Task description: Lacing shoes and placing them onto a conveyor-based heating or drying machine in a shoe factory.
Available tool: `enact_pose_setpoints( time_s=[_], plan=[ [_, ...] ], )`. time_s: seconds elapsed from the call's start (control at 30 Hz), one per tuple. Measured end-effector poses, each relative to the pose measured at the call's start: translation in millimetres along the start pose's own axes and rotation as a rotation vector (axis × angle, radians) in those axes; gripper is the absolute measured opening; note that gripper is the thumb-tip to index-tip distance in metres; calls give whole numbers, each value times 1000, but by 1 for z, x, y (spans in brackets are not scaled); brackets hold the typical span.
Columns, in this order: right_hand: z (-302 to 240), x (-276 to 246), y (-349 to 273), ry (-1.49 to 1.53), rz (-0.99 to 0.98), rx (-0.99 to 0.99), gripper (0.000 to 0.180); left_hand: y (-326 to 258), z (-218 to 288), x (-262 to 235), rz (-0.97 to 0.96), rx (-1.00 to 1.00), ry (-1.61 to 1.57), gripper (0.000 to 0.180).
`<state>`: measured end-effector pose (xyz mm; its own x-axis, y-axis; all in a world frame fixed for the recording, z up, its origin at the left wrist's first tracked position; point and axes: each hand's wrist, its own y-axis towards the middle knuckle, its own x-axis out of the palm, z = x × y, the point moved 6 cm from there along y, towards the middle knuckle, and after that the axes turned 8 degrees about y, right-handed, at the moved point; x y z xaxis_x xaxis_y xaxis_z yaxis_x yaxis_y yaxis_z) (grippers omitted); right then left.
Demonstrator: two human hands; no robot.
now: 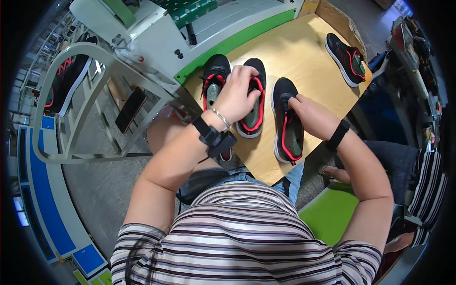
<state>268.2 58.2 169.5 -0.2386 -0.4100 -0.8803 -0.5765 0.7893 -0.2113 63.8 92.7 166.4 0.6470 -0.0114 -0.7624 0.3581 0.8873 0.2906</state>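
From here, the left hand (237, 94) curls over a black shoe (253, 117), can't tell if gripping. Right hand (314, 116) pinches the next shoe (288, 122).

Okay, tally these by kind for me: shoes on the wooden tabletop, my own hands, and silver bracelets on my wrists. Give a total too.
Black shoes on the wooden tabletop: 4
Your hands, left hand and right hand: 2
Silver bracelet, left wrist: 1
Total: 7
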Motion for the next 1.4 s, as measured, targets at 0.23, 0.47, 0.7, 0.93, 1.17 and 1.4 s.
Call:
enact_pose_setpoints(
  time_s=[0.23, 0.47, 0.7, 0.93, 1.17, 1.4],
  plan=[
    [19, 2, -7, 236, 260, -129, 28, -52, 18, -3, 179, -42, -58, 65],
    [19, 63, -74, 1254, 625, 244, 75, -77, -3, 29, 193, -208, -355, 85],
    [-14, 119, -87, 1021, 861, 312, 89, -46, -23, 70, 117, -360, -333, 105],
    [62, 27, -58, 1552, 1182, 224, 46, -2, -11, -30, -32, -655, -1651, 39],
    [54, -214, 124, 1216, 1130, -370, 54, 88, 5, -183, 560, -151, -899, 60],
    [73, -227, 331, 219, 1177, -165, 89, 213, -137, -204, 986, -313, 194, 102]
  ],
)
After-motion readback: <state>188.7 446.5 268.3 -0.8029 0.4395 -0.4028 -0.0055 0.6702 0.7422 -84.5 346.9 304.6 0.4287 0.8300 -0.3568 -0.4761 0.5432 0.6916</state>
